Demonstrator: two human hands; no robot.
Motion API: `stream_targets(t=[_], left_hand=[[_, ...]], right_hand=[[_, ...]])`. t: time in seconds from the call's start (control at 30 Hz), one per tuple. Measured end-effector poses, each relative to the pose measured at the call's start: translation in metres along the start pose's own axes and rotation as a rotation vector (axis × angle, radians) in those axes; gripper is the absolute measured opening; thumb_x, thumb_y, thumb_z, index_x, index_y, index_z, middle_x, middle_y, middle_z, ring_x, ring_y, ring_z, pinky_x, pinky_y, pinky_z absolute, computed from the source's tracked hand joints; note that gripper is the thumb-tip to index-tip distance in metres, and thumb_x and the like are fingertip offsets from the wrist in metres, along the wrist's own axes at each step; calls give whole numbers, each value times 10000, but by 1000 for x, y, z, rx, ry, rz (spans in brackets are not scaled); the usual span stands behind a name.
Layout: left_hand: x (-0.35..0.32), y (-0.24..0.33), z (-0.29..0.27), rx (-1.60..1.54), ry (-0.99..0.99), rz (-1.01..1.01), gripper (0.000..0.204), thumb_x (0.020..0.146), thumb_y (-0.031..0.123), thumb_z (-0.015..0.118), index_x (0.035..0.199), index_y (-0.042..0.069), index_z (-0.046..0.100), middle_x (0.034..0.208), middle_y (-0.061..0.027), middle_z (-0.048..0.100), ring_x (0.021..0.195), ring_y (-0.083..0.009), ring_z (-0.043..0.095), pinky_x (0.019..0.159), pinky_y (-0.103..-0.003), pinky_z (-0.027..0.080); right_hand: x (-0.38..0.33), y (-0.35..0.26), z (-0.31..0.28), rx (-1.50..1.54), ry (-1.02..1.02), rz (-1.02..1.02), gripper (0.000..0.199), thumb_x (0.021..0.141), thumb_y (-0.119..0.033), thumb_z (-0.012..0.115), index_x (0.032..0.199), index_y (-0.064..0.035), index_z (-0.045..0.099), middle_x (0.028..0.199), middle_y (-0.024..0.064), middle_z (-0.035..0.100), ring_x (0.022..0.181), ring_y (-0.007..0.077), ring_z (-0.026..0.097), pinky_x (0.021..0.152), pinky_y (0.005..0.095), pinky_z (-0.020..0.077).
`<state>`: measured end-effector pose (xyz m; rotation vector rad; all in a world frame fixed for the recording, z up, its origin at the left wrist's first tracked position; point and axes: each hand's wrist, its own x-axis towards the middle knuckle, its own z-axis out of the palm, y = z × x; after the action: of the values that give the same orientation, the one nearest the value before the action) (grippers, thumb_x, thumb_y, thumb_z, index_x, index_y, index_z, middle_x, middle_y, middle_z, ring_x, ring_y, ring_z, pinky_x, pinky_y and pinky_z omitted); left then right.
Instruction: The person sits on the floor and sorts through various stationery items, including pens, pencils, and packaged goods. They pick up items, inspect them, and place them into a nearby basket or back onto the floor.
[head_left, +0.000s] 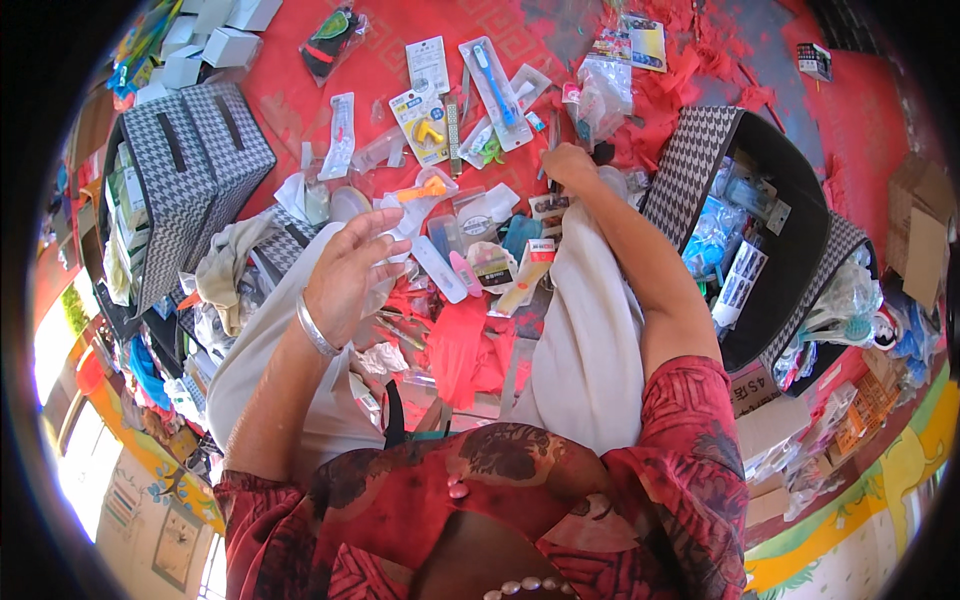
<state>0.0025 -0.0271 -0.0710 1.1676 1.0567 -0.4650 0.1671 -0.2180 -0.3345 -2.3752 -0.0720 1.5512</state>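
Note:
My left hand (350, 268) is raised over my lap, its fingers apart and nothing held. Near its fingertips lie an orange plastic item (422, 189) in clear wrapping and a long pale blue case (440, 270) beside a pink one (465, 273). Farther right, my right hand (572, 166) reaches down beside my knee with its fingers curled; what they grip is hidden. Just beyond it sits a crumpled clear plastic bag (604, 108). A blue-handled brush-like tool (490, 85) in a blister pack and a yellow item on a card (428, 132) lie ahead.
Patterned fabric storage boxes stand at left (205, 150) and right (690, 170); the right one holds packaged goods. White small boxes (230, 48) are stacked at the far left. Torn red sheeting (690, 70) covers the floor, and a cardboard box (915, 225) stands far right.

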Motion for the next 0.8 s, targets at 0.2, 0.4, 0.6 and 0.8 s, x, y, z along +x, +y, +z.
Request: stream_targets(t=[0.2,0.4,0.6,0.8], left_hand=[[-2,-1,0,-25,7,11,369,824,144,498,1168,19,449,1154,-64,470,1012,-183,505,829,-309,392],[-4,3,4,-41,55,5,389,819,139,499,1180,12,432,1136,-66,475,1007,-185,510,825,-307,400],[2,7,-4,-133,176,76,379,811,70,466,1183,6,428,1168,-84,467,1011,-193,508,833,-305,406],[7,5,-22,-185,213,168,374,832,104,498,1190,14,439,1172,-83,482,1046,-185,491,861,-308,394]], right_hand=[[-24,-37,-7,-199,404,-303,376,802,-334,501,895,18,594,911,232,606,861,349,605,740,419,488],[8,-73,18,-341,578,-265,391,745,-299,596,946,28,521,887,178,605,817,335,619,723,400,501],[35,-79,5,-224,525,-244,262,754,-236,563,917,-35,598,881,149,616,819,278,624,685,390,515],[0,-71,-38,677,25,-521,180,751,-214,613,826,-53,638,734,84,620,694,175,603,559,313,485]])
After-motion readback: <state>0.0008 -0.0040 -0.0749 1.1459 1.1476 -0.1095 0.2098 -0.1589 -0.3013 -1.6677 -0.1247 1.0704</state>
